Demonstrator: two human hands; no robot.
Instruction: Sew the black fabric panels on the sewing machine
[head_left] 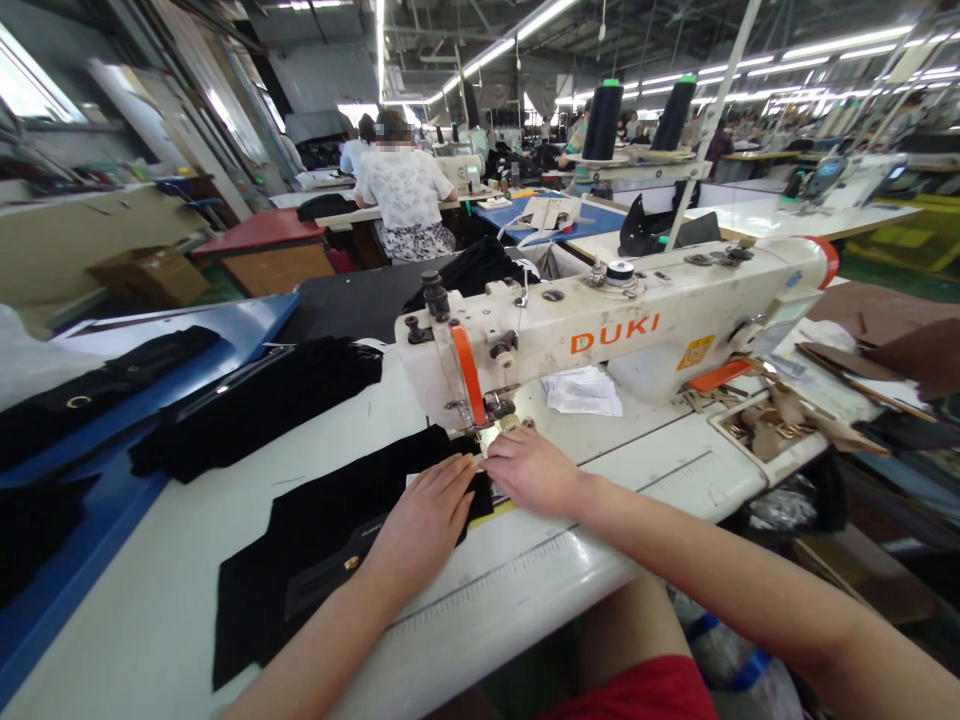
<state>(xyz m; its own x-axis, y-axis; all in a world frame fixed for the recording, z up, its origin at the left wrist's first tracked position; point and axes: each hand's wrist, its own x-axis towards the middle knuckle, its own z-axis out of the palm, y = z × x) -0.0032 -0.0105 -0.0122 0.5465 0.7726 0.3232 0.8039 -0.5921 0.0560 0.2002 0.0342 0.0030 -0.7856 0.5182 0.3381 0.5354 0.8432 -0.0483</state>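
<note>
A black fabric panel [322, 520] lies on the white sewing table, its right end under the needle area of a white sewing machine [525, 335]. On the panel is a black strip with a small gold-coloured metal fitting [352, 563]. My left hand [426, 515] rests flat on the panel, fingers stretched towards the presser foot. A white label [411, 481] shows partly beside those fingers. Close to the needle, my right hand [529, 468] has its fingers bent and pressed together at the panel's edge, almost touching my left fingertips. What they pinch is hidden.
White paper slips [582, 391] lie under the machine arm. A tray of small brown pieces [772, 425] is set into the table's right side. Black stacked pieces [262, 400] lie at the left. A co-worker [405, 190] sits ahead, back turned. Thread cones [603, 122] stand behind.
</note>
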